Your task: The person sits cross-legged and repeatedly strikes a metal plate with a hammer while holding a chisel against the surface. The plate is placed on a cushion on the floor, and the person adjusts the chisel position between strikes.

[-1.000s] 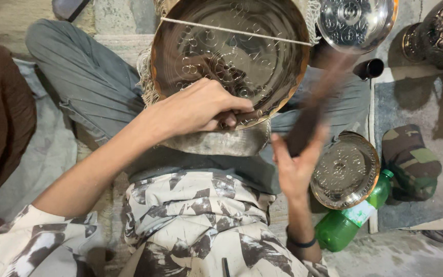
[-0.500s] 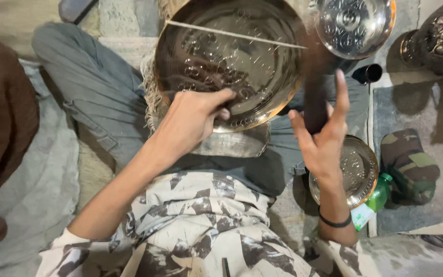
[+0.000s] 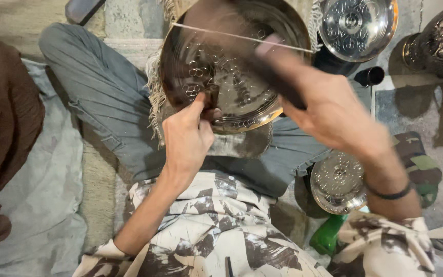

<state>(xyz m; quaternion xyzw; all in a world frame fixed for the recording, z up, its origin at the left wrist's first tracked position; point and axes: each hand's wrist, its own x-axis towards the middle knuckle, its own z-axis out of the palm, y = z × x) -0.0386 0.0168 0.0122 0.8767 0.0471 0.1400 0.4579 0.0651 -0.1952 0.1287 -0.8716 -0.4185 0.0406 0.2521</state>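
1. Two hands are seen over a large engraved metal tray [image 3: 232, 87] that is propped on the lap, its face turned up toward the camera.
2. A short dark punch [image 3: 212, 97] is pinched by the left hand [image 3: 188, 136], fingers closed around it; its tip is set against the tray's lower left face, just beyond the fingertips.
3. A dark hammer handle [image 3: 278, 84] is gripped by the closed right hand [image 3: 334, 110]; the handle is blurred, and its long axis runs up and to the left from the grip, across the tray's face.
4. The punch lies to the left of and slightly below the hammer's far end; the left hand is the nearer to it.
5. A smaller embossed dish [image 3: 337, 182] is seen below the right wrist, and a green bottle [image 3: 329, 233] lower still.
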